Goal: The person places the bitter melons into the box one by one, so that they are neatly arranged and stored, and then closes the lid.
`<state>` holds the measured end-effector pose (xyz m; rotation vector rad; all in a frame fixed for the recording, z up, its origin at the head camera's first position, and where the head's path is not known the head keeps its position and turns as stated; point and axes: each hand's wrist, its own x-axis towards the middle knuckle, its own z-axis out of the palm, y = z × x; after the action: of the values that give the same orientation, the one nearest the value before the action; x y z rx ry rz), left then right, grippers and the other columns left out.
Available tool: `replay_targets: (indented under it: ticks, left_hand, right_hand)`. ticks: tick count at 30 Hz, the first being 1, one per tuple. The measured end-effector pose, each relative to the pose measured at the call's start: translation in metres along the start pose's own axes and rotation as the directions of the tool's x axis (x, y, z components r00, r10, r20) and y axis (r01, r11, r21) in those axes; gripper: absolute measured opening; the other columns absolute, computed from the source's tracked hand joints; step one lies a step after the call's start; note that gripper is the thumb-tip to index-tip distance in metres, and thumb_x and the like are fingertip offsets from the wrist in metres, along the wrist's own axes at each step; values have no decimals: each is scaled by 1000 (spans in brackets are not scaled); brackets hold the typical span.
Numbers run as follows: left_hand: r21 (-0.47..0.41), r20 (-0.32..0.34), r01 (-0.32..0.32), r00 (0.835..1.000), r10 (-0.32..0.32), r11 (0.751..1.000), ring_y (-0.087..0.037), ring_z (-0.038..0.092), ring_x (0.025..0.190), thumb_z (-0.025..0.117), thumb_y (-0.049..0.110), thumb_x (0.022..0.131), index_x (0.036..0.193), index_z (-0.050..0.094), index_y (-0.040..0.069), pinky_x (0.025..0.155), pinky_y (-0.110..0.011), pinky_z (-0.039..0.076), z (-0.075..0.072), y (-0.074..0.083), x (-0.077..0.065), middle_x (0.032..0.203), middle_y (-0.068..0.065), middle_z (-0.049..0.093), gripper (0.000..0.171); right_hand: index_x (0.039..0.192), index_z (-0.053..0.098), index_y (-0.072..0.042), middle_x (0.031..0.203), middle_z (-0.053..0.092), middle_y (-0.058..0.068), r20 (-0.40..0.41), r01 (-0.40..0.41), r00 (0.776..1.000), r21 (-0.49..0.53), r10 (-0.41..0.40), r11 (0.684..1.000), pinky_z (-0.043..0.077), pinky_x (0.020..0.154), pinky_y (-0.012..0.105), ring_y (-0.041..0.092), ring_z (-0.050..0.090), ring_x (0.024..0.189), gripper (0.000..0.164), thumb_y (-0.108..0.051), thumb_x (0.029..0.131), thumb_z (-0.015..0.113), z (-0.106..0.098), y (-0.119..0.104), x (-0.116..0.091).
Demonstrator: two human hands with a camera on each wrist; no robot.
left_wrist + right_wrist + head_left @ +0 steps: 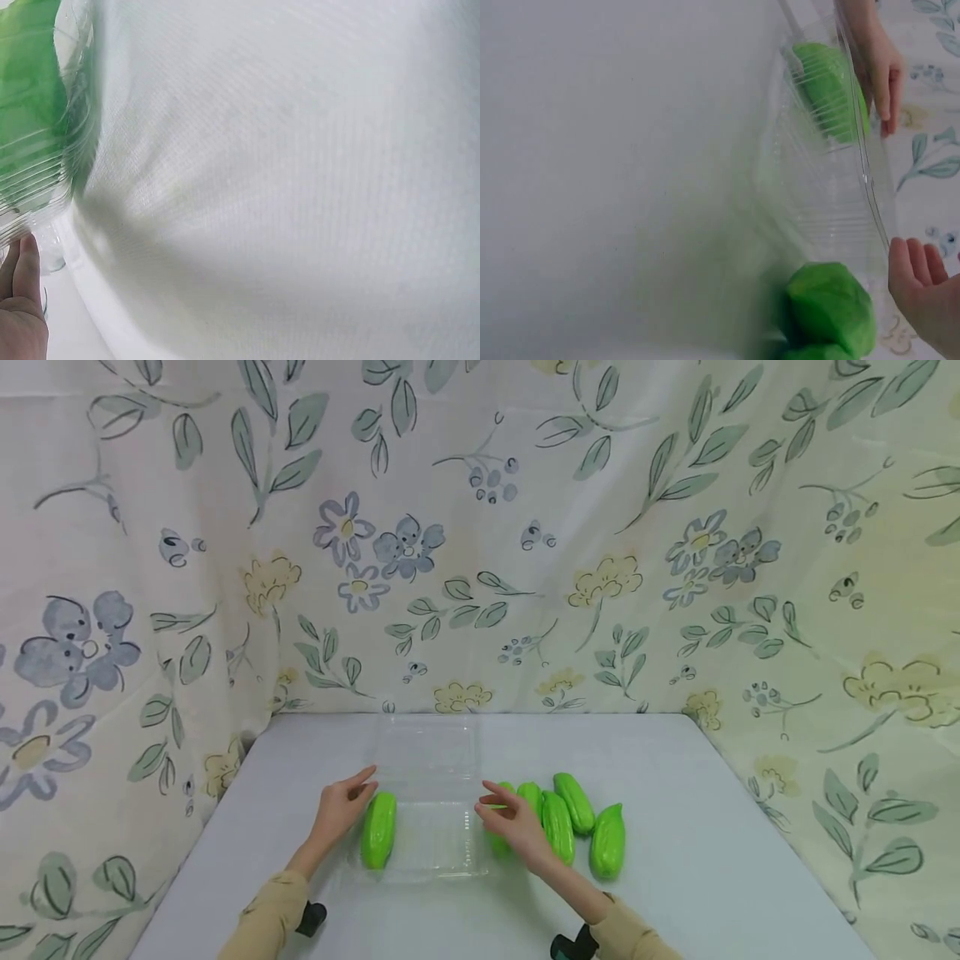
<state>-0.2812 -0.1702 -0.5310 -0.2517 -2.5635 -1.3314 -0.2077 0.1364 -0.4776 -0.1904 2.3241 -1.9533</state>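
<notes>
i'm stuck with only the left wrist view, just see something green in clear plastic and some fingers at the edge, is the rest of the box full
Observer: No, the head view shows a single green vegetable in the clear box, lying along its left side, with the rest of the floor bare.
Operator: ok and any more of those outside the box
Observer: Yes, several more green vegetables lie on the table to the right of the box, some partly hidden behind the right hand.
</notes>
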Motion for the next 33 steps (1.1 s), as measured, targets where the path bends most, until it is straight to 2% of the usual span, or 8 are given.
replay_targets:
  ticks: [5,13,17,22,27,30,33]
  left_hand:
    - [-7,8,1,1000,-1,1000,-24,68,90,62,14,92,128,58,4,62,-17,46,0,0,0,116,-18,67,38]
    - [-17,8,-8,1000,8,1000,-27,68,96,63,13,92,127,59,3,67,-16,48,-1,3,2,121,-17,64,37]
    - [-14,10,-5,1000,5,1000,-25,68,92,63,14,92,127,60,3,64,-17,46,-1,3,1,121,-17,64,37]
    - [-12,12,2,1000,-2,1000,-21,67,84,63,13,92,127,60,3,58,-19,43,-1,3,2,118,-18,65,37]
    - [-7,15,13,1000,-13,1000,-19,66,83,63,13,92,127,60,4,57,-19,43,-1,3,3,116,-19,66,37]
    - [-4,15,25,1000,-25,1000,-16,64,79,63,14,92,128,59,4,57,-19,43,-1,3,3,116,-19,67,37]
    - [-7,15,32,999,-32,999,-13,61,75,63,16,92,128,60,5,56,-19,43,-1,3,3,115,-18,67,37]
  right_hand:
    - [135,52,-6,118,62,21,-66,5,998,-33,-7,999,51,75,22,20,64,96,50,-21,89,66,-10,2,-2]
    - [133,52,0,115,64,23,-107,39,993,-109,-51,993,50,72,21,25,64,96,50,-17,88,67,-29,6,-7]
    - [133,53,-4,114,64,21,-121,46,991,-124,-62,991,50,73,21,27,64,98,49,-17,88,68,-38,7,-10]
    - [133,54,-9,116,64,18,-136,3,990,-132,-21,991,50,74,21,24,63,99,50,-20,87,69,-48,12,-15]
    - [134,54,-10,116,65,14,-164,-43,986,-186,12,982,50,74,23,23,62,101,52,-25,87,69,-56,15,-18]
    - [135,53,-10,117,64,14,-185,-57,983,-213,16,975,50,75,23,23,62,102,52,-26,87,69,-63,12,-19]
    - [135,52,-7,119,63,19,-194,-33,981,-216,-10,976,50,75,23,25,62,101,51,-21,89,67,-72,8,-19]
